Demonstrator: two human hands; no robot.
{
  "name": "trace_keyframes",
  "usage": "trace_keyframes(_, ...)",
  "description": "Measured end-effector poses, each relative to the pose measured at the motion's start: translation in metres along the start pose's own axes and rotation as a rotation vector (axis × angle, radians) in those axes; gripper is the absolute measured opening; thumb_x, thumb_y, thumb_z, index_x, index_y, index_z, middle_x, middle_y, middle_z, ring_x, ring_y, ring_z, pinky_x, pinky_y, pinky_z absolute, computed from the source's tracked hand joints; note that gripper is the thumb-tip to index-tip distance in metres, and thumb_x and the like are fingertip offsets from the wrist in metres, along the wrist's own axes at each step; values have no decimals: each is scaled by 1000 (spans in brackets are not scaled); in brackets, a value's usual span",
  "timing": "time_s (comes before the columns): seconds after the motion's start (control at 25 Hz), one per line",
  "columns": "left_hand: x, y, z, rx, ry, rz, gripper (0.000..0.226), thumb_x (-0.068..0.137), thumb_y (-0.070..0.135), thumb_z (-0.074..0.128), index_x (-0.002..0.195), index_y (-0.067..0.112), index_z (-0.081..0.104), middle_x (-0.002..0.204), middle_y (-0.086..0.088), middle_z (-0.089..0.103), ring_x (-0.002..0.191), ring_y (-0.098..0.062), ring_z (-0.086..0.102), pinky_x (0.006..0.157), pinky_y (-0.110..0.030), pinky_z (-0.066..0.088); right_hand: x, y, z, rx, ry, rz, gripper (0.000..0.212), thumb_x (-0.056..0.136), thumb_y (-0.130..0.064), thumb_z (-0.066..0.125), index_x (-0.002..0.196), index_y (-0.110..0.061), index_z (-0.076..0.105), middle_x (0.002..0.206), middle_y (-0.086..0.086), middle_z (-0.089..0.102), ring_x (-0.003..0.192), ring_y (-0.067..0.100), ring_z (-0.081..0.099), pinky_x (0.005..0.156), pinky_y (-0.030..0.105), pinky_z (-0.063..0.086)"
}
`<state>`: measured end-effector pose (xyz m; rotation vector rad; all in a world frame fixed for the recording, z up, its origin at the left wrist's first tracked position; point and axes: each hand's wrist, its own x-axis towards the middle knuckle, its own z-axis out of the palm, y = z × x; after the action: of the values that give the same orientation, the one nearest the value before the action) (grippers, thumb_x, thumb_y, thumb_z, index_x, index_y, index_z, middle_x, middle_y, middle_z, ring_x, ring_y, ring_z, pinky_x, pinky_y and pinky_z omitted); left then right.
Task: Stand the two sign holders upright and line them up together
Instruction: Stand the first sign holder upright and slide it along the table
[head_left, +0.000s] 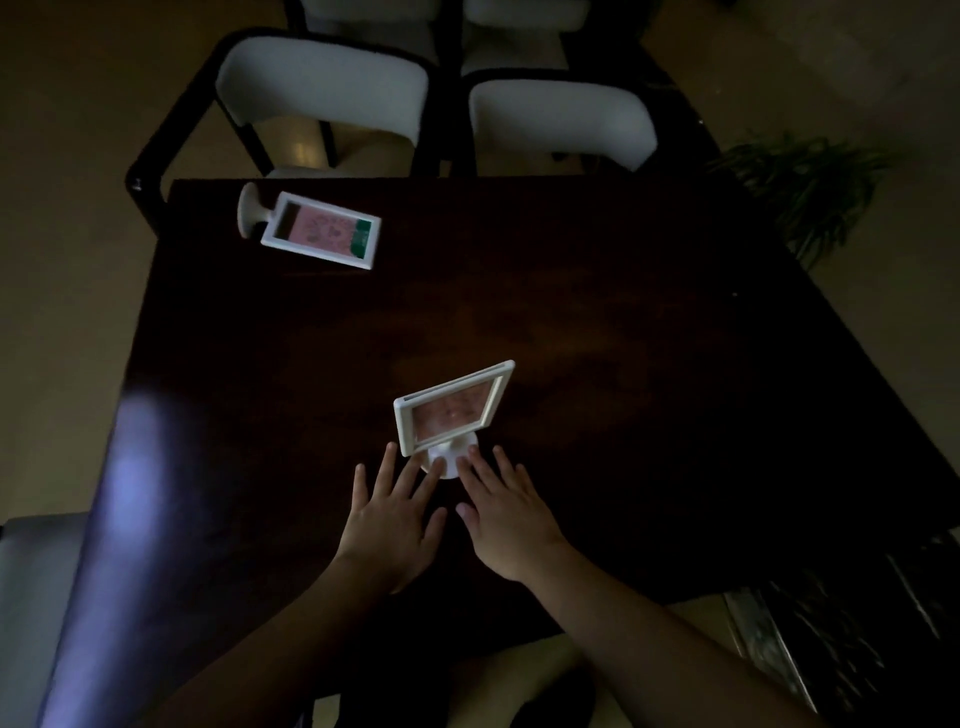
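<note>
A white-framed sign holder (451, 410) stands upright on its round base near the middle of the dark table (649, 389). My left hand (392, 517) and my right hand (506, 512) lie flat on the table just in front of it, fingers spread, fingertips touching the base. Neither hand grips anything. A second white sign holder (319, 228) with a pink card lies flat on its back at the far left corner, its round base pointing left.
Two white-cushioned chairs (322, 88) (561, 119) with black frames stand against the far edge. A potted plant (800, 182) is off the far right corner. A pale glare patch (140, 467) covers the table's left side.
</note>
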<state>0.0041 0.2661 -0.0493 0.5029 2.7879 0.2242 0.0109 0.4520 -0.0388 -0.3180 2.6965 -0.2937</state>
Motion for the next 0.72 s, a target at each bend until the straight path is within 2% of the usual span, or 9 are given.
trace_keyframes(0.28, 21, 104, 13, 49, -66, 30, 71, 91, 63, 8, 155, 35, -5, 166, 1, -2, 145, -29, -26, 116, -59, -9, -52, 92, -3, 38, 21, 37, 61, 104, -45, 23, 157, -25, 1, 166, -4, -10, 149, 24, -18, 120, 48, -4)
trace_keyframes(0.48, 40, 179, 22, 75, -80, 30, 70, 94, 61, 13, 155, 34, -5, 166, 0, -3, 145, -31, -24, 116, -61, -5, -80, 164, -5, 66, 46, 40, 61, 104, -44, 25, 157, -26, 2, 166, -4, -10, 149, 24, -18, 120, 49, -4)
trace_keyframes(0.72, 77, 248, 28, 70, -95, 23, 70, 93, 61, 13, 155, 34, -5, 166, 1, -5, 145, -31, -24, 115, -61, -7, -89, 240, -13, 40, 63, 50, 62, 103, -45, 26, 157, -27, 1, 166, -5, -9, 149, 24, -16, 118, 48, -6)
